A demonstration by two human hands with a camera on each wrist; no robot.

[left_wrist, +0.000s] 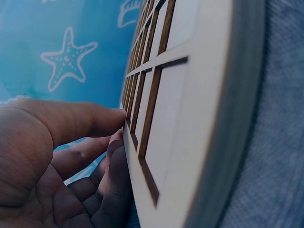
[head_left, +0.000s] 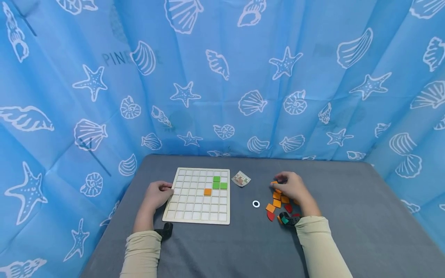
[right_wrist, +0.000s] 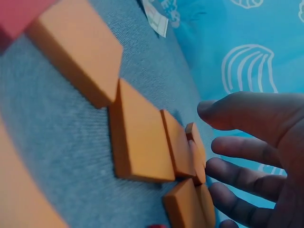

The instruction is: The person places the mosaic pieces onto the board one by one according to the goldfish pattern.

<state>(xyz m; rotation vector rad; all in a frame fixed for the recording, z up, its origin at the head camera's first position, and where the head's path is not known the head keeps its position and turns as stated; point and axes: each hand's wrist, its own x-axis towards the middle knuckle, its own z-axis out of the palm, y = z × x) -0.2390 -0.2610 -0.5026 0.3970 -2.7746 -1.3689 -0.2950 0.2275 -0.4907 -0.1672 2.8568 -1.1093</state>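
A pale wooden grid board (head_left: 194,221) lies left of centre, with several green tiles (head_left: 216,179) and one orange tile (head_left: 207,192) in its squares. At its left edge my left hand (head_left: 158,195) pinches the rim; in the left wrist view the thumb is on the frame and the other fingers bend against its side. My right hand (head_left: 294,190) hovers at the far end of a loose cluster of orange tiles (head_left: 276,203). Its thumb and fingers stand apart in the right wrist view, close to the farthest orange pieces (right_wrist: 199,147), with nothing visibly gripped.
Red pieces (head_left: 270,216) lie among the orange ones, partly under the right wrist. Between board and cluster are a small patterned card (head_left: 241,179) and a white ring with a dark centre (head_left: 256,204). A blue shell-print curtain (head_left: 222,96) hangs behind the grey table (head_left: 208,251).
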